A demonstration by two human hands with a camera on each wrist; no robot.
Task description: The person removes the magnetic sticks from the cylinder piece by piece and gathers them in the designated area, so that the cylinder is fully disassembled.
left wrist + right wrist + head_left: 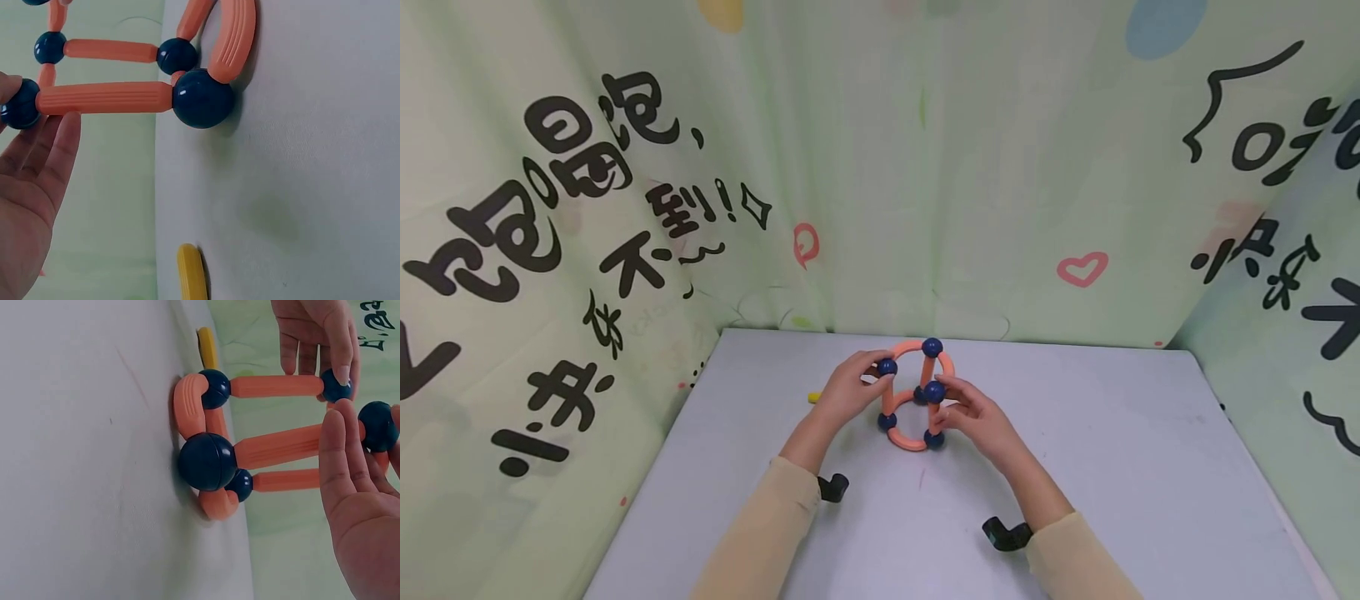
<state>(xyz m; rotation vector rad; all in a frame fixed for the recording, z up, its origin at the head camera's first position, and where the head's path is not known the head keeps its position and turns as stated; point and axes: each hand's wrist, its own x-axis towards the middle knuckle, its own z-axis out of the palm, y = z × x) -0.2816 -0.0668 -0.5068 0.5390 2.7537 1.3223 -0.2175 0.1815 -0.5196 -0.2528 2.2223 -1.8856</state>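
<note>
A toy frame of orange rods (908, 445) and dark blue balls (932, 347) stands on the white table. Curved rods join its balls in a ring at the base, and straight rods rise from them. More curved rods run along the top at the back. My left hand (847, 390) pinches the upper left ball (887, 367) between thumb and fingers. At the upper front ball (935, 392), my right hand (981, 421) grips with its thumb and fingertips; its other fingers lie along the upright rod (281, 445). In the head view, no curved rod shows between these two upper balls.
A yellow rod (192, 272) lies on the table (1112, 467) just left of the frame, mostly behind my left hand in the head view. Printed curtains (1000, 167) hang behind the table and at both sides. Black wrist cameras (1006, 534) stick out from the sleeves.
</note>
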